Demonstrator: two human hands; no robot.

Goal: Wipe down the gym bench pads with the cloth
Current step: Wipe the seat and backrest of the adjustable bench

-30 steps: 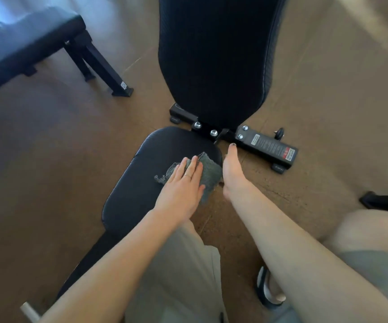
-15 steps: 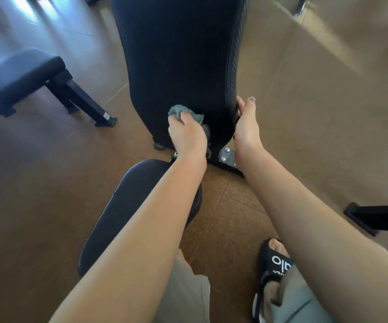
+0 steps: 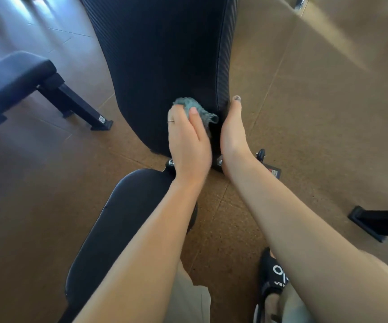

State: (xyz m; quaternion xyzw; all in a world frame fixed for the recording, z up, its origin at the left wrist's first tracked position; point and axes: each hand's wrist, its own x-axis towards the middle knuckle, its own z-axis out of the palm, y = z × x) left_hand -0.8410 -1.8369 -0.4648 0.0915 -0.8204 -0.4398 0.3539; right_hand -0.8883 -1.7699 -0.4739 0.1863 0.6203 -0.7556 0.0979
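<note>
Flanking back pad [image 3: 165, 54]: second bench [image 3: 13, 78], sandal [image 3: 273, 276].

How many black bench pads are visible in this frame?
3: the upright back pad at top centre, the seat pad under the left forearm, and a separate bench's pad at the left edge. Others may lie outside the frame.

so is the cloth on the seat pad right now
No, the left hand presses the cloth against the upright back pad, above the seat pad.
</note>
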